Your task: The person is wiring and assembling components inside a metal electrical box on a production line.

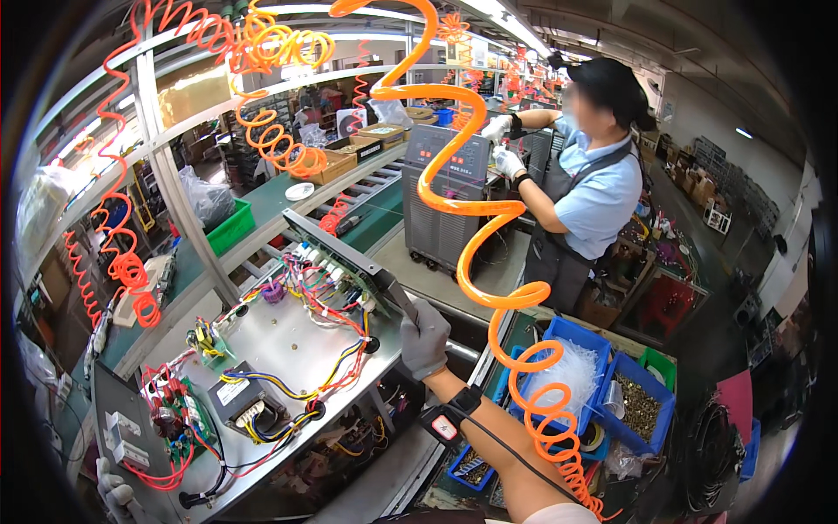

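Note:
A metal chassis (288, 341) lies tilted before me, with circuit boards, a black transformer (249, 402) and bundles of red, blue and yellow wires on its bright plate. My right hand (425, 341), in a grey glove, is closed round the edge of the upright panel (340, 249) at its far end. At the lower left my left hand (118, 493), also gloved, has its fingers curled at the edge of the dark near-end panel (109, 406). Part of that hand is lost in the dark rim of the picture. A black strap with a small device circles my right wrist.
An orange coiled hose (471, 208) hangs in front of me. Beyond it a grey machine (445, 196) stands on the line, with a co-worker (594, 175) beside it. Blue bins (642, 402) of screws and clear plastic pieces sit at right. A green bin (231, 227) stands at left.

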A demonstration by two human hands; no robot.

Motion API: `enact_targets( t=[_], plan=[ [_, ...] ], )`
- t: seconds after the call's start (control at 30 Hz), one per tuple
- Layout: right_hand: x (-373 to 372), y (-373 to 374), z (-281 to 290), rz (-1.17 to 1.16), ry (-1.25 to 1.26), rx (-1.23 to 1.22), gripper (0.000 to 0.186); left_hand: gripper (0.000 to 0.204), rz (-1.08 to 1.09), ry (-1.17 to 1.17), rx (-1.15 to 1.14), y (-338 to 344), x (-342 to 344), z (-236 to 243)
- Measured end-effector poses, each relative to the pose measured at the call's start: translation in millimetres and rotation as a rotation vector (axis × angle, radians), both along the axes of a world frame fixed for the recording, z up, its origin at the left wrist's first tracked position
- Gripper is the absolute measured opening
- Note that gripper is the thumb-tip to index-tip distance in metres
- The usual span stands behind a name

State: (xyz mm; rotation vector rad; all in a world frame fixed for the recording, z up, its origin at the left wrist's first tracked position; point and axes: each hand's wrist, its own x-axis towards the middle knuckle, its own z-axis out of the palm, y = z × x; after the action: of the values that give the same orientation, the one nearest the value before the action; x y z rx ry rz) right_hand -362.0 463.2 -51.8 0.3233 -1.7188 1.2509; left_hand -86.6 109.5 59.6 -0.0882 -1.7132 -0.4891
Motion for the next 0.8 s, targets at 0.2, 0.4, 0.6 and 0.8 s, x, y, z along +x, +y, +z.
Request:
enact_targets(
  t=[0.2, 0.4, 0.6, 0.8],
  plan=[
    [-3.6, -1.1, 0.0, -0.018, 0.006, 0.004, 0.008, 0.017, -0.121, -0.283, 0.295, -133.2, 38.3, -69.3],
    [-1.5, -4.2, 6.8, 0.003, 0.02, -0.018, 0.006, 0.008, -0.148, -0.057, 0.056, -66.3, 22.9, -37.2],
    [-0.4, 2.9, 0.3, -0.002, 0.024, -0.001, 0.006, 0.02, -0.025, 0.026, 0.019, -1.9, 0.8, -1.4],
    [4.2, 2.4, 6.6, 0.005, 0.025, -0.019, 0.008, 0.019, -0.06, 0.028, 0.002, -2.0, 2.8, -1.1]
  ],
)
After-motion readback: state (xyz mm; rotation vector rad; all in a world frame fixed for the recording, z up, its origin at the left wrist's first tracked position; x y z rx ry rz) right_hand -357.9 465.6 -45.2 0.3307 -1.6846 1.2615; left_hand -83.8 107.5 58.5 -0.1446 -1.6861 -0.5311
